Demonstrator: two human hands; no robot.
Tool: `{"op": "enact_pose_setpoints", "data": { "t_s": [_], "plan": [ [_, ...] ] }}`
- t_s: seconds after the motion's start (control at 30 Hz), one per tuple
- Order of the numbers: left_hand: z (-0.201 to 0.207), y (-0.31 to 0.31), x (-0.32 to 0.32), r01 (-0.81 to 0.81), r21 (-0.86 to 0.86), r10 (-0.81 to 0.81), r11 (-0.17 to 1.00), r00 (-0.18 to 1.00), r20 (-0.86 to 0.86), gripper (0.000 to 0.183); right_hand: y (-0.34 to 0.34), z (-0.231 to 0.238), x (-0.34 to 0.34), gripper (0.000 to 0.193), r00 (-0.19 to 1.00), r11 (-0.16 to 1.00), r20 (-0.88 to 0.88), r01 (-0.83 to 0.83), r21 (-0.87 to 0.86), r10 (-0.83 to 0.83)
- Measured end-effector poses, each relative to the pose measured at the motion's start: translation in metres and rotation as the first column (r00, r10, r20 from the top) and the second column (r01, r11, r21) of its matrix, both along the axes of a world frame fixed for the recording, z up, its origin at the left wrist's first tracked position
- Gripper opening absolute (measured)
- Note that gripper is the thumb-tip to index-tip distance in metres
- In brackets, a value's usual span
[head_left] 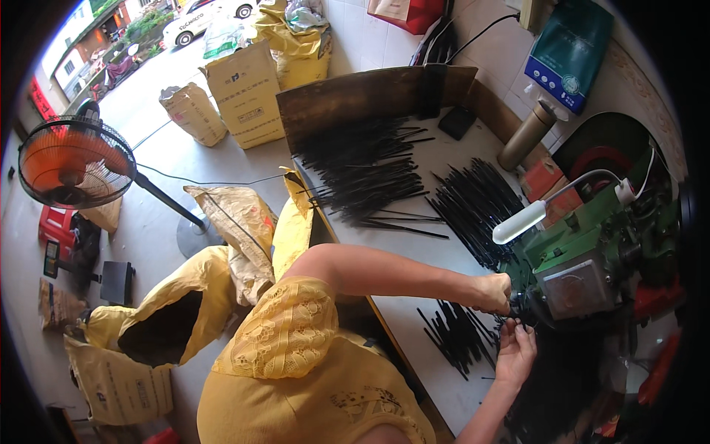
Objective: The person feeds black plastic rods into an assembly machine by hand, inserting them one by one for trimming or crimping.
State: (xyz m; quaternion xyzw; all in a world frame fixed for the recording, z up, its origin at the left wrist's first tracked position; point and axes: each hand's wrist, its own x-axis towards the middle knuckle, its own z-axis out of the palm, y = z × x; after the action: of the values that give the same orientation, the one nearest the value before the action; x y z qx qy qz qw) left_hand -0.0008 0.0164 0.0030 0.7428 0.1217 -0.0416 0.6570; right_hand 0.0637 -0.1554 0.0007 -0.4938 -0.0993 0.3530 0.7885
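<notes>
My left hand (491, 293) is closed against the front of a green bench machine (562, 255), by its dark spindle end. What the fingers grip there is hidden. Just below it, my right hand (516, 348) is held in a pinch, fingertips close to the same machine part; anything between them is too small to name. A short bundle of thin black rods (455, 337) lies on the table left of my right hand. Beyond my left forearm, a longer bundle of black rods (473, 211) reaches toward the machine, and a large loose pile of black rods (362, 174) spreads further left.
A white-shaded lamp (519, 223) hangs beside the machine. Along the table's far side stand a wooden board (325, 111) and a metal flask (526, 135). On the floor to the left are a standing fan (74, 163), an open yellow sack (211, 274) and paper sacks (248, 96).
</notes>
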Motion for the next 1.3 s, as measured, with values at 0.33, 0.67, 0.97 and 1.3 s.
{"op": "enact_pose_setpoints", "data": {
  "t_s": [0.33, 0.67, 0.97, 1.3],
  "plan": [
    [-0.009, 0.005, 0.001, 0.032, 0.319, -0.1, 0.947, 0.974, 0.202, 0.019, -0.005, 0.015, -0.008, 0.007, 0.953, 0.945, 0.259, -0.067, -0.321, 0.155],
    [0.002, -0.001, 0.001, 0.055, 0.426, -0.186, 0.903, 0.944, 0.273, 0.02, -0.005, 0.022, -0.004, 0.006, 0.784, 0.779, 0.422, -0.121, -0.616, 0.456],
    [-0.003, 0.003, 0.004, 0.049, 0.411, -0.186, 0.91, 0.935, 0.301, 0.018, 0.004, 0.017, -0.006, 0.004, 0.812, 0.796, 0.374, -0.172, -0.58, 0.448],
    [0.003, 0.007, -0.003, -0.027, 0.575, -0.121, 0.818, 0.969, 0.218, 0.017, 0.006, 0.011, 0.001, 0.005, 0.867, 0.828, 0.338, -0.137, -0.544, 0.366]
  ]
}}
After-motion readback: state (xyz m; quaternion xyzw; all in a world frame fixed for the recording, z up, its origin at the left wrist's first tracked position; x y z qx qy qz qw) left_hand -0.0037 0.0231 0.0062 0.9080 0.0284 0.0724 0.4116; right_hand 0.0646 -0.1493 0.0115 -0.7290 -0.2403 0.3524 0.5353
